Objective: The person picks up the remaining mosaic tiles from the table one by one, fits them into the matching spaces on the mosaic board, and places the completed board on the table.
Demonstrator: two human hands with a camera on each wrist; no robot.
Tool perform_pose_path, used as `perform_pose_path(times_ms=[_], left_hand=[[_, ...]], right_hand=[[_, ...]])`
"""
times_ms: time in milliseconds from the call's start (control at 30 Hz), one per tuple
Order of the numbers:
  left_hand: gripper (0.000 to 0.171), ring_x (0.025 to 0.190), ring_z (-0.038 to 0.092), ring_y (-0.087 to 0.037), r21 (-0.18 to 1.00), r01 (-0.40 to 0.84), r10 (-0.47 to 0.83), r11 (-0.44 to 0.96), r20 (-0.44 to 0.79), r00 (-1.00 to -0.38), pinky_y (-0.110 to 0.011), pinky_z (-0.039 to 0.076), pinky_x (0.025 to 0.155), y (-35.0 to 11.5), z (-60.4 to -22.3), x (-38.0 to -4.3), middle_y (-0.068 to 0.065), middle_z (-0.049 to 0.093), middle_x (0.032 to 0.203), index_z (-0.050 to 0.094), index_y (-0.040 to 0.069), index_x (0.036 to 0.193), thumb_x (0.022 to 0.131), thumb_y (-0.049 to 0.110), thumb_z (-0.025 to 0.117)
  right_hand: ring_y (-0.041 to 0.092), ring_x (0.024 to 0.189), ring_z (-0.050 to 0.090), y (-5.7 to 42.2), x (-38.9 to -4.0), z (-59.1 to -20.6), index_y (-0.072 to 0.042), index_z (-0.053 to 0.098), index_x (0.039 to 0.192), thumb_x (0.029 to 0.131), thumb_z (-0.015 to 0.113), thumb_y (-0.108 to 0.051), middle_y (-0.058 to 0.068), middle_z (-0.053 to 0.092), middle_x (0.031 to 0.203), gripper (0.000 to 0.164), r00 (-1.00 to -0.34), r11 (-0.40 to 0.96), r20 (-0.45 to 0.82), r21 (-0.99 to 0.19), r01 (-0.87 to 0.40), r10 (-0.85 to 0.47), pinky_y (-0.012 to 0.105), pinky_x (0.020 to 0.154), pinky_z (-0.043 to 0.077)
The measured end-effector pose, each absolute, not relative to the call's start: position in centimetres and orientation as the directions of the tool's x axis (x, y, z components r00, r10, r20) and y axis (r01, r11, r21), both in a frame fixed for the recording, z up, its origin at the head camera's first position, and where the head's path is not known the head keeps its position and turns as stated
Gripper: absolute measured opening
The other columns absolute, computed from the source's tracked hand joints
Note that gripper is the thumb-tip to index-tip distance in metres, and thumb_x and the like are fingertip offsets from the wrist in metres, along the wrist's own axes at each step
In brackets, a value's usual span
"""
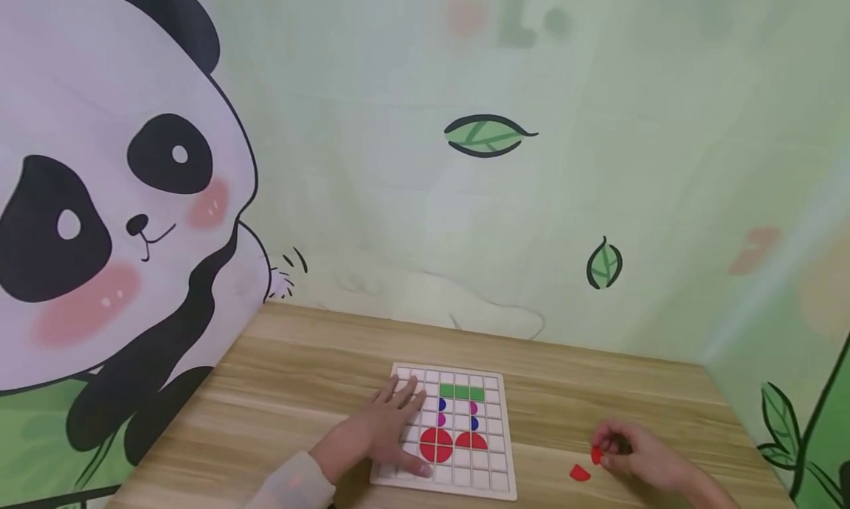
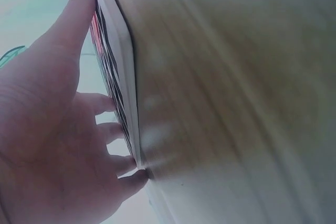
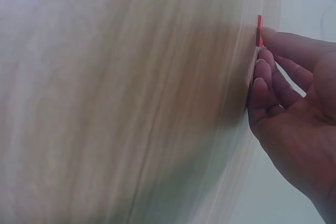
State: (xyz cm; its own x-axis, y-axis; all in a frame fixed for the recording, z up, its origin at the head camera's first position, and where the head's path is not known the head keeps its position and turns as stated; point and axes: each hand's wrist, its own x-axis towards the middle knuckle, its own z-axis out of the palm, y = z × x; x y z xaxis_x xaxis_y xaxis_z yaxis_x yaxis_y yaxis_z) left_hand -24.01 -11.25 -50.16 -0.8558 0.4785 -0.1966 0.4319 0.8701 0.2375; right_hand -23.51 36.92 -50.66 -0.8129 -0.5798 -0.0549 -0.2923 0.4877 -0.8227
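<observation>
A white grid board (image 1: 498, 461) lies on the table. My left hand (image 1: 388, 424) rests on its left side, fingers spread and straight, thumb near the lower edge. On the board, four-part red circle (image 1: 436, 445) and red half circle (image 1: 471, 441) sit below small blue and magenta half circles and a row of green squares (image 1: 462, 392). To the right of the board, my right hand (image 1: 640, 454) pinches a red quarter-circle piece (image 1: 596, 455) between thumb and finger, low over the tabletop. Its other fingers are curled. Another red quarter-circle piece (image 1: 580, 473) lies just left of it.
The wood-grain table (image 1: 299, 369) meets a pale green printed backdrop (image 1: 372, 199) along its far edge. A large panda (image 1: 179, 66) is printed on the left of the backdrop, and leaves (image 1: 604, 264) are printed further right.
</observation>
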Motion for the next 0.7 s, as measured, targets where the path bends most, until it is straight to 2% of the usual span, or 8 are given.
perform_pose_path(times_ms=[267, 433, 700], left_hand=[[0.127, 0.162, 0.006, -0.043, 0.231, 0.433, 0.478, 0.872, -0.207, -0.853, -0.06, 0.02, 0.128, -11.13, -50.03, -23.86, -0.011, 0.014, 0.178, 0.027, 0.018, 0.17, 0.073, 0.088, 0.071], [0.128, 0.162, 0.003, -0.043, 0.251, 0.435, 0.487, 0.865, -0.204, -0.849, -0.06, 0.017, 0.128, -10.85, -50.03, -23.87, -0.012, 0.011, 0.178, 0.025, 0.017, 0.17, 0.074, 0.089, 0.07], [0.127, 0.162, 0.003, -0.043, 0.241, 0.433, 0.482, 0.869, -0.209, -0.851, -0.061, 0.017, 0.128, -11.03, -50.17, -24.08, -0.012, 0.012, 0.178, 0.025, 0.017, 0.17, 0.075, 0.087, 0.072]], right_hand=[[0.009, 0.084, 0.056, 36.91, -23.55, -51.05, -0.002, 0.066, 0.107, 0.097, 0.075, -0.009, 0.003, 0.063, 0.094, 0.016, -0.864, 0.568, -0.064, -0.778, -0.27, -0.499, 0.024, 0.07, 0.05], [0.009, 0.082, 0.054, 36.74, -23.6, -50.82, -0.002, 0.065, 0.105, 0.096, 0.077, -0.01, 0.005, 0.06, 0.091, 0.017, -0.889, 0.61, -0.07, -0.752, -0.251, -0.452, 0.024, 0.069, 0.049], [0.008, 0.078, 0.05, 36.15, -23.75, -50.58, 0.0, 0.064, 0.103, 0.096, 0.077, -0.01, 0.003, 0.055, 0.088, 0.017, -0.895, 0.618, -0.101, -0.756, -0.215, -0.434, 0.023, 0.064, 0.044]])
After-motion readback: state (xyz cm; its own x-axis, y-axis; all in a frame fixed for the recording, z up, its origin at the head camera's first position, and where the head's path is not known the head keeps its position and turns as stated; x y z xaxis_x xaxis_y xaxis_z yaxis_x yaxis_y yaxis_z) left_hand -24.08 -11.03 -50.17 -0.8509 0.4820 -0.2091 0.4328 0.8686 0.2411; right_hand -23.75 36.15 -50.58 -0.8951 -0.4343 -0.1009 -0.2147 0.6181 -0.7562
